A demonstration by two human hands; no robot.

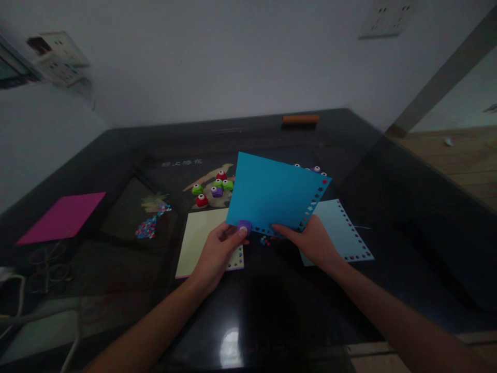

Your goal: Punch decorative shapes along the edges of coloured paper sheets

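A blue sheet of paper point(274, 191) is held up over the dark table, with a row of punched shapes along its right and lower edges. My left hand point(221, 246) is closed around a small purple craft punch point(244, 226) at the sheet's lower left corner, thumb on top. My right hand point(310, 238) grips the sheet's lower right part, thumb in front. Beneath my left hand lies a pale yellow sheet point(202, 235) with punched holes. A light blue sheet point(341, 228), punched along two edges, is partly behind my right hand.
Several red, green and purple punches point(218, 183) sit behind the yellow sheet; others are partly hidden by the blue sheet. Paper bits point(146, 228) are heaped at left, near a magenta sheet point(64, 216) and scissors point(48, 269). An orange-brown roll point(300, 119) lies along the far edge.
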